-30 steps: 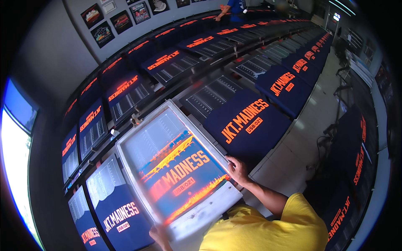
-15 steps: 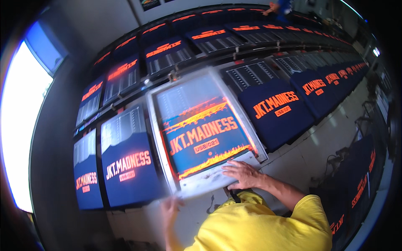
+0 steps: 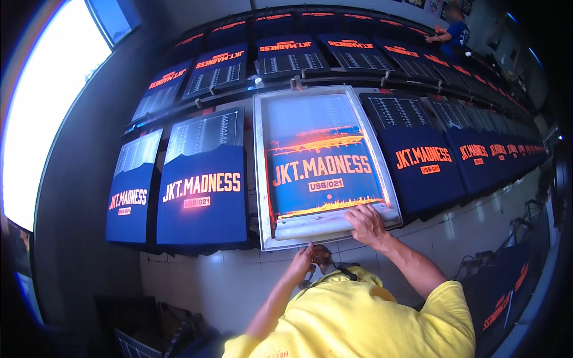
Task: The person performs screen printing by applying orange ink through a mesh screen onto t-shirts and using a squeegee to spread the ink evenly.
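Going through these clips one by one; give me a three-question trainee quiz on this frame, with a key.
1. True or false: the right hand rests on the pale bar at the near end of the screen frame.
2. Which colour is the ink band across the mesh? A) green B) orange C) white
3. How many dark-blue garments lie left of the frame in its row?

Key: 1. True. 2. B. 3. Two.

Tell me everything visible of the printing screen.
The printing screen is a rectangular, pale, metal-looking frame with translucent mesh, streaked with orange ink above and below orange lettering. It lies in the near row between navy shirts. A pale bar crosses its near end, under the right hand; the left hand is at its near edge, contact unclear.
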`<move>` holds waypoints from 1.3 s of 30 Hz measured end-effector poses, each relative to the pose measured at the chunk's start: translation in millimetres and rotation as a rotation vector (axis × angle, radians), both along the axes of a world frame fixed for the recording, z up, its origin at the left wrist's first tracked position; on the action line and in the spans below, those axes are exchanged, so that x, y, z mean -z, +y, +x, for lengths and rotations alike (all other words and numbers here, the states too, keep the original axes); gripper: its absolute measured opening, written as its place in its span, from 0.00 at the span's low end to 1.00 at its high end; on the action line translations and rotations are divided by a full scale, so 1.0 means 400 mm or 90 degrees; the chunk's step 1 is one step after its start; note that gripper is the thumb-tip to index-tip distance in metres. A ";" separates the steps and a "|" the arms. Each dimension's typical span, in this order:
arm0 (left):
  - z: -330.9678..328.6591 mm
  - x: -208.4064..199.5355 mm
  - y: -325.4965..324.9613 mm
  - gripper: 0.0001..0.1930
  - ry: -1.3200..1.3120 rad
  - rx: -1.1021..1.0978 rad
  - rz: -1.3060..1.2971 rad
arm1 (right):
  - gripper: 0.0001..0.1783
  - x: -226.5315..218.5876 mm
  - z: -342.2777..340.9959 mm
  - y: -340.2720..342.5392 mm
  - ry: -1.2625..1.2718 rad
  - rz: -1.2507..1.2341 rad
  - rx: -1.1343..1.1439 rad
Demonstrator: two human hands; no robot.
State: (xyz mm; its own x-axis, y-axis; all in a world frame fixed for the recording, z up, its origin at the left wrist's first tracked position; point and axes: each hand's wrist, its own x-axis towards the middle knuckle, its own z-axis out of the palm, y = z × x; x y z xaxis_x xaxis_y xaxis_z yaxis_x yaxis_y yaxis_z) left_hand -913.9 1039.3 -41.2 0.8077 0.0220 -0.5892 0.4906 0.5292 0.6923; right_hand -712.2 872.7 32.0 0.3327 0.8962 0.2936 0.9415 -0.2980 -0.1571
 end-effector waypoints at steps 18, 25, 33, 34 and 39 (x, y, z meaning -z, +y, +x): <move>0.029 0.124 -0.092 0.28 -0.030 -0.034 0.320 | 0.11 -0.055 0.302 0.183 0.007 0.087 0.029; 0.023 0.110 -0.097 0.28 0.010 -0.048 0.327 | 0.13 -0.042 0.482 0.290 -0.012 0.081 0.026; 0.024 0.020 -0.087 0.25 -0.011 -0.046 0.318 | 0.18 0.017 0.597 0.366 -0.027 0.046 0.054; 0.025 0.026 -0.088 0.25 -0.009 -0.048 0.307 | 0.18 0.011 0.588 0.372 -0.040 0.076 0.039; 0.024 0.034 -0.095 0.27 -0.004 -0.069 0.340 | 0.16 -0.050 0.526 0.395 0.086 -0.071 0.055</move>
